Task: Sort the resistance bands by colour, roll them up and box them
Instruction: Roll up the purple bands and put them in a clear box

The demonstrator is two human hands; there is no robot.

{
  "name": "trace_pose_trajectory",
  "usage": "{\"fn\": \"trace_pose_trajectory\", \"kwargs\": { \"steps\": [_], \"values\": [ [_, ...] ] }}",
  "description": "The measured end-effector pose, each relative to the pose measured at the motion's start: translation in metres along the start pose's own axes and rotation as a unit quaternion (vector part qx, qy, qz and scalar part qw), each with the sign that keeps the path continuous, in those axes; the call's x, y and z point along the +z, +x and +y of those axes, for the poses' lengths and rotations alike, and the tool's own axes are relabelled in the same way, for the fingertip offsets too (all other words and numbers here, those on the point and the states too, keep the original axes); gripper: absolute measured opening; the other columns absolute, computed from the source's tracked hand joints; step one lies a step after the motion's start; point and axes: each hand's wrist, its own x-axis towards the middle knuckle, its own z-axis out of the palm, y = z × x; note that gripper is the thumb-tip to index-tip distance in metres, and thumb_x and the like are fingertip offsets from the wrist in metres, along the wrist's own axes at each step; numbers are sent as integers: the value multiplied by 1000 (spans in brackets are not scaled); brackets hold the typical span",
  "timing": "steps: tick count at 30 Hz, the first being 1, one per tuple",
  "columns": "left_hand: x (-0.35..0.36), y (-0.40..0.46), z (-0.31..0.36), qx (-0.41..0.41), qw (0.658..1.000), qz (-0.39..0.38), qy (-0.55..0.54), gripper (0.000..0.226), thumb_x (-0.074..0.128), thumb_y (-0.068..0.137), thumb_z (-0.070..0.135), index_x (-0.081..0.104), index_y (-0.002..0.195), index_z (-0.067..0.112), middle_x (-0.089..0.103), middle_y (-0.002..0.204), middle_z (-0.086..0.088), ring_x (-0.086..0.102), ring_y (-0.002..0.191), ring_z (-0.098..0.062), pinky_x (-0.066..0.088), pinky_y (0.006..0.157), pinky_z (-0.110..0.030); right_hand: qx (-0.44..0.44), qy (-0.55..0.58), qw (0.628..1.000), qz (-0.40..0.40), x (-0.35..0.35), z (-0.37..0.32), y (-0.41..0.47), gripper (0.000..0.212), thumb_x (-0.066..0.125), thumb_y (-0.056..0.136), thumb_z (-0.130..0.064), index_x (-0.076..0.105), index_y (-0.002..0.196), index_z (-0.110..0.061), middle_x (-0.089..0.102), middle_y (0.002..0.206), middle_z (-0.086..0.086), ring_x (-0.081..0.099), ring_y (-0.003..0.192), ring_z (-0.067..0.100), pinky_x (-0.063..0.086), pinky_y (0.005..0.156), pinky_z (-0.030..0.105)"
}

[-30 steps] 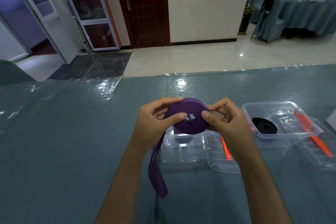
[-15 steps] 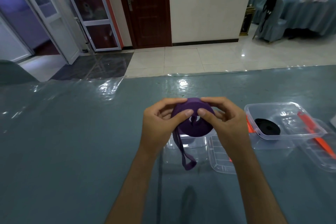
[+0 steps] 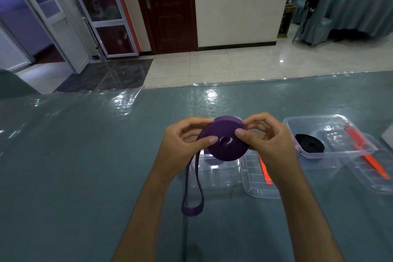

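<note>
Grip: left hand [image 3: 184, 146] and right hand [image 3: 266, 141] both clasp the rolled purple fabric resistance band [image 3: 224, 141], thumbs pressed on its flat face, fingers curled behind.
Roll: held above the teal plastic-covered table [image 3: 85, 166], over the empty clear plastic box [image 3: 214, 162].
Tail: the loose purple end [image 3: 192, 189] hangs toward 6 o'clock from the left hand as a loop; 1 s ago it hung as a longer flat strip, 0.5 s ago as a shorter loop.
Thumbs: closer together on the face than 1 s ago.
At 3 o'clock: second clear plastic box [image 3: 331, 134] holding 1 rolled black band [image 3: 310, 146].
Lids: 2 clear lids with orange clips [image 3: 264, 171], [image 3: 365, 153], at 5 and 3 o'clock.
</note>
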Motion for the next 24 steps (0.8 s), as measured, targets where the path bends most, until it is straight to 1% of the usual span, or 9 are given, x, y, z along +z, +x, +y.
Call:
{"fn": "trace_pose_trajectory", "kwargs": {
  "steps": [3,5,7,10,13,16,18,20,24],
  "values": [
    [-2,-1,3,1,1000,5,18,39,95,75,15,79,109,24,81,108,-4,79,99,-25,64,91,-38,33,-20,998,-51,-1,0,-2,29,90,72,-22,65,85,-18,78,97,9,79,87,27,64,73,32],
    [4,0,5,23,999,9,21,37,94,75,19,79,108,30,81,107,-2,79,99,-24,63,90,-33,8,-23,998,-60,-1,-2,-1,32,92,73,-22,62,84,-18,79,92,8,80,87,26,64,71,30],
    [8,0,7,47,999,13,5,38,92,79,17,79,112,29,80,111,-2,78,103,-24,61,90,-26,-33,16,999,-38,2,-4,-1,33,94,75,-26,66,92,-22,79,89,6,79,86,26,63,70,29],
    [9,2,8,54,998,-1,-22,49,89,83,8,76,127,24,78,121,-4,76,111,-24,60,94,-27,-54,70,996,13,8,-4,-3,36,92,76,-35,70,104,-28,79,100,9,79,93,27,63,70,32],
    [7,3,10,50,998,26,-18,49,91,79,7,78,121,27,80,116,-4,78,105,-25,62,90,-28,-25,105,994,-2,9,-4,-4,30,93,75,-34,68,91,-28,80,105,10,79,97,29,64,74,32],
    [7,3,11,47,998,41,-12,44,95,74,7,79,108,30,81,108,-3,80,97,-25,64,84,-28,3,62,998,-30,0,-9,-2,33,94,72,-30,63,79,-23,80,101,14,80,91,29,63,71,29],
    [9,2,10,38,999,24,-19,42,95,74,6,79,105,30,81,107,-5,80,96,-25,63,83,-27,7,60,998,-28,-5,-12,0,30,94,73,-21,68,87,-24,80,95,15,80,84,28,63,67,29],
    [9,0,8,31,999,8,-14,43,95,73,6,79,106,29,81,107,-6,80,96,-26,63,84,-27,5,59,998,-22,-6,-15,0,36,94,73,-18,73,101,-25,80,94,15,80,83,29,63,68,30],
    [3,1,11,21,1000,-6,20,47,98,68,19,78,109,32,81,104,-4,80,92,-22,61,83,-25,1,-17,998,-67,-7,-16,-2,42,89,73,-21,73,112,-22,81,101,8,79,94,25,64,81,32]
  ]
}}
